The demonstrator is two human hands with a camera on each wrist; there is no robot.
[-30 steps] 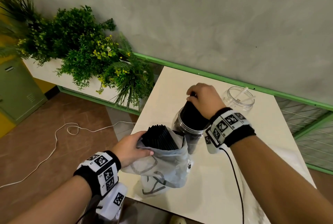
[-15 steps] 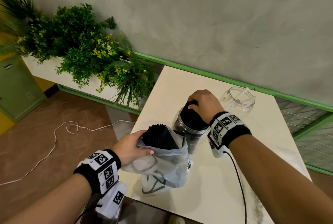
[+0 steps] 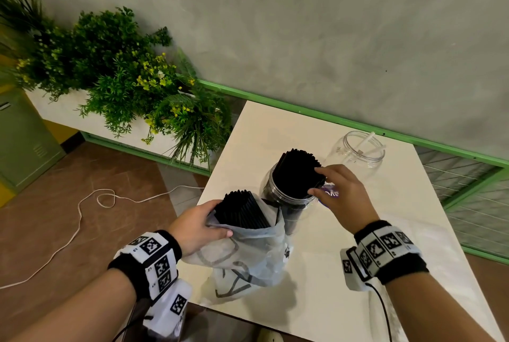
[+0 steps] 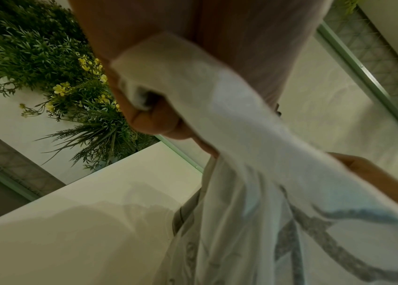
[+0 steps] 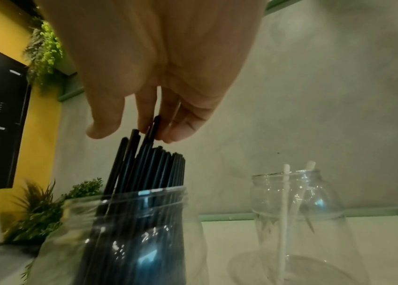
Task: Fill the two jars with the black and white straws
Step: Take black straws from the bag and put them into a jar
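Note:
A clear jar [image 3: 286, 198] packed with black straws [image 3: 298, 173] stands mid-table. My right hand [image 3: 315, 180] sits at its right side, fingers loosely spread, the fingertips [image 5: 168, 135] touching the tallest black straws [image 5: 154, 169] above the jar [image 5: 132, 231]. My left hand [image 3: 217, 219] grips the rim of a translucent plastic bag [image 3: 248, 253] that holds more black straws [image 3: 239, 211]; in the left wrist view the hand [image 4: 149, 115] bunches the bag [image 4: 254, 173]. A second clear jar [image 3: 358, 151] behind holds two white straws [image 5: 284, 202].
The white table [image 3: 344, 273] stands against a grey wall with a green rail [image 3: 303, 110]. A planter of green plants [image 3: 124, 74] lies to the left, beyond the table edge. A white cable [image 3: 91, 204] runs over the brown floor.
My right hand has come off the top of the black straws and drawn back to the jar's right side, uncovering the bundle. The left hand and bag have stayed put.

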